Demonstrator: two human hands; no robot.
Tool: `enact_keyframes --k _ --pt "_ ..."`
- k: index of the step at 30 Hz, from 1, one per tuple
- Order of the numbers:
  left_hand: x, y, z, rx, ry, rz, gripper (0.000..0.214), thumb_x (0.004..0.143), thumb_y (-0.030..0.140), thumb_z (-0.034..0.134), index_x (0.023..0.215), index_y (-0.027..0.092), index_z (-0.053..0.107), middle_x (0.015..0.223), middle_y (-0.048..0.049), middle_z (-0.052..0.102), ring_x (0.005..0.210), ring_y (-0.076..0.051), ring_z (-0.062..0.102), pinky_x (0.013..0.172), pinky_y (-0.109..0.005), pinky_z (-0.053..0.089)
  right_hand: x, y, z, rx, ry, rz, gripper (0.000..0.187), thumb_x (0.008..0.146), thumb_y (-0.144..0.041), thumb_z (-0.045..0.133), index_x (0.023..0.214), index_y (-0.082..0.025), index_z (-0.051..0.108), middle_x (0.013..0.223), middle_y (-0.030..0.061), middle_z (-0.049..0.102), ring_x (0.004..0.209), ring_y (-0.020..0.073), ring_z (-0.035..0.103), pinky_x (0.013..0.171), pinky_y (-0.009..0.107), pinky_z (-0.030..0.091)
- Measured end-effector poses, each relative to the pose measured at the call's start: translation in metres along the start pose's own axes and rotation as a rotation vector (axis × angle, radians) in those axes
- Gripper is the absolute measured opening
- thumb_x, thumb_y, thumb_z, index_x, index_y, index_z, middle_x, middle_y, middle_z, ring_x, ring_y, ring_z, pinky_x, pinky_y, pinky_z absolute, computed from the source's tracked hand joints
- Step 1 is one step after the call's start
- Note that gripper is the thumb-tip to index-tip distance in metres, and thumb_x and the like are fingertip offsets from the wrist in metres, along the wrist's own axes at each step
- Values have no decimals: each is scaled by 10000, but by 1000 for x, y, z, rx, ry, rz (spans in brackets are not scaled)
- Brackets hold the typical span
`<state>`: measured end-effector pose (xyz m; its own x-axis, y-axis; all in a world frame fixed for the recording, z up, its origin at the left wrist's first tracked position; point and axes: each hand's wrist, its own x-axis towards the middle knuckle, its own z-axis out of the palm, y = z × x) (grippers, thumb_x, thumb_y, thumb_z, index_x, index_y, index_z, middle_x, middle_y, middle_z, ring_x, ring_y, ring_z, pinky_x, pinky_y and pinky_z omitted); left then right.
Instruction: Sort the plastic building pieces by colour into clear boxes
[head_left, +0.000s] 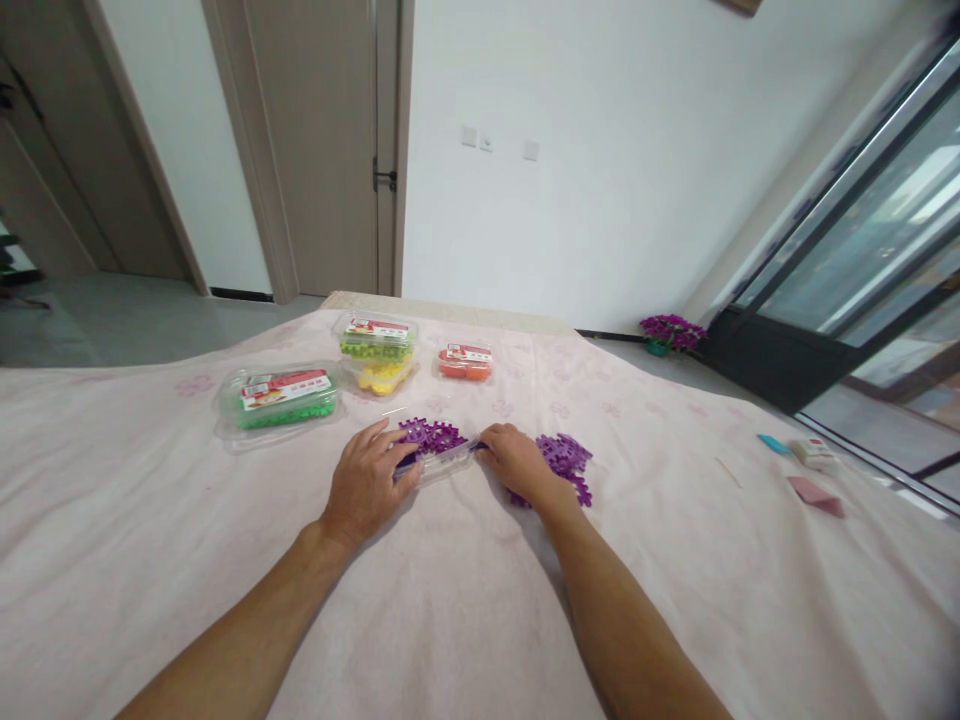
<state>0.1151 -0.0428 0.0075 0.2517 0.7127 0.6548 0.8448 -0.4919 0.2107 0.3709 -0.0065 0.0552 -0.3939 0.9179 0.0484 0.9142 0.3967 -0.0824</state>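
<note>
A small clear plastic box with purple interlocking pieces inside lies on a pale pink cloth. My left hand grips the box's left end, fingers curled around it. My right hand holds its right end with fingers closed. A loose pile of purple pieces lies just to the right of my right hand, partly hidden by it.
Farther back stand clear boxes of green pieces, green and yellow pieces, and orange pieces. At the right edge lie a blue item, a small white item and a pink piece. A door and glass doors lie beyond.
</note>
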Motion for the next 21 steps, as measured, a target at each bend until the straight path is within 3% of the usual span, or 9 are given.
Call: enact_keyframes --k 3,7,9,11,15,21 --pt "-1 -2 2 -10 17 5 271 904 386 607 1062 220 752 1181 -83 720 1268 -330 540 1071 -522 444 1 8 2 -7 69 112 291 1019 -234 419 1038 -187 705 1037 100 719 980 211 648 821 282 429" --pt "-1 -2 2 -50 33 13 294 897 370 620 1123 213 725 1194 -90 710 1269 -325 534 1072 -528 455 2 19 -6 140 369 241 284 1025 -248 425 1034 -184 702 1040 95 724 970 210 655 849 286 446" --pt "0 -2 1 -80 38 24 295 898 353 621 1135 207 717 1192 -93 707 1276 -319 527 1087 -530 449 2 17 -14 281 522 181 248 1014 -267 469 1006 -189 705 1020 76 729 961 200 657 868 281 456" --pt "1 -1 1 -104 41 46 287 899 338 624 1136 203 713 1182 -93 708 1284 -309 521 1106 -526 440 1 8 -23 390 583 43 209 999 -263 512 979 -195 708 978 56 731 927 184 658 864 271 463" --pt "1 0 -1 -139 41 90 312 896 319 630 1179 202 688 1194 -87 703 1287 -295 523 1125 -526 431 -2 -18 -34 348 438 -216 168 987 -242 560 960 -208 723 919 40 723 887 170 638 826 261 448" --pt "2 0 0 -176 36 109 377 885 318 642 1250 222 645 1226 -81 691 1294 -293 524 1127 -540 429 -1 -38 -25 132 168 -317 160 975 -233 597 918 -194 741 887 51 737 851 166 626 805 267 409"
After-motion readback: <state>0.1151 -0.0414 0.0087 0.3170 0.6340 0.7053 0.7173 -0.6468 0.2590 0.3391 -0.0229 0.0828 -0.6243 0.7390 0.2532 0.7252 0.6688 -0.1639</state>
